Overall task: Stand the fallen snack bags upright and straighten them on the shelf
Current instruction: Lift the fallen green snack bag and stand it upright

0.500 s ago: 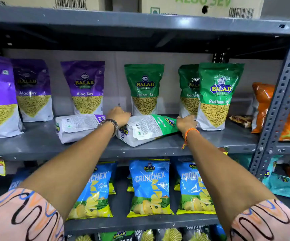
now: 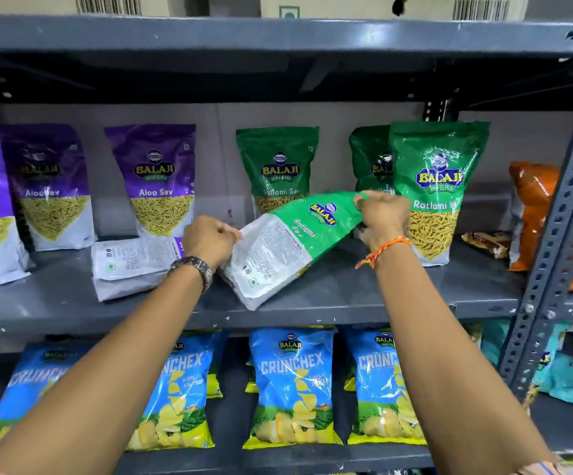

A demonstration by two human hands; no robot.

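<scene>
A green and white Ratlami Sev bag (image 2: 288,245) is tilted, back side facing me, its green top raised to the right and its white bottom resting on the grey middle shelf (image 2: 347,296). My right hand (image 2: 383,217) grips its top edge. My left hand (image 2: 209,240) grips its left side. A purple Aloo Sev bag (image 2: 130,265) lies flat on its face just left of my left wrist. Behind stand upright Aloo Sev bags (image 2: 154,180) and Ratlami Sev bags (image 2: 437,190).
An orange bag (image 2: 532,214) and a small brown packet (image 2: 487,243) sit at the right by the perforated steel post (image 2: 566,214). Blue Crunchex bags (image 2: 292,385) fill the shelf below. Cardboard boxes (image 2: 347,5) rest on the top shelf.
The green Ratlami Sev bag lay flat before; both hands have taken hold of it and its top end is lifted up to the right. The camera has moved closer.
</scene>
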